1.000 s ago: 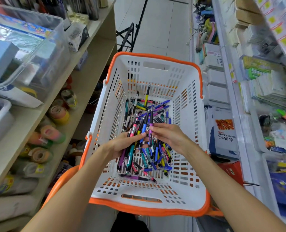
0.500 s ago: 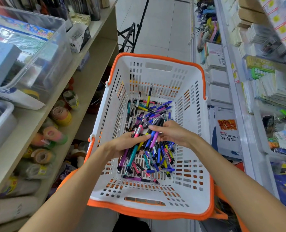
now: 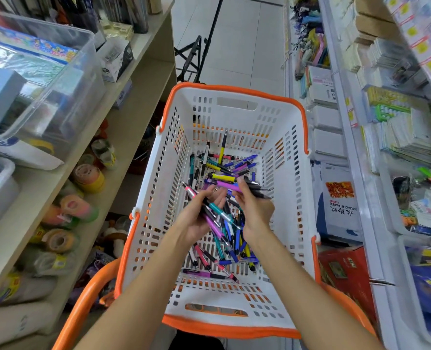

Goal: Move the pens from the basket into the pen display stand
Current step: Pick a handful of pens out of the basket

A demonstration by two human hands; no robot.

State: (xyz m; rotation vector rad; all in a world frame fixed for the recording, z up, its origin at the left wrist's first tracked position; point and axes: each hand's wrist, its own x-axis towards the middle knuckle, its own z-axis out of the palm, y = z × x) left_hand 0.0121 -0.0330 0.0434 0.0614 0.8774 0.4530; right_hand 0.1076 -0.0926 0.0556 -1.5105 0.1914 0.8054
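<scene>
The pens (image 3: 224,205) lie in a loose, crossed heap on the floor of the basket (image 3: 288,173), under and around both hands, and that jumble seems to be why we gather them into a bunch before lifting: single pens would be slow, and a bundle lined up one way should drop into a stand more easily. Our left hand (image 3: 199,218) is turned palm up and half curled, cradling a sheaf of pens that cross its fingers, among them a teal pen (image 3: 218,209) and a pink-tipped pen (image 3: 191,192) poking out beyond the fingertips. Our right hand (image 3: 253,210), just beside it and nearly touching, has its fingers bent down onto the heap; its fingertips appear to pinch a purple pen (image 3: 228,186) at the far side, though we cannot tell how firm that hold is. More pens lie past both hands toward the far wall and below the wrists toward us. The pen display stand we cannot pick out here. To the left of the left arm run shelves with tape rolls (image 3: 89,176); to the right of the right arm, stacked paper goods (image 3: 340,198)
</scene>
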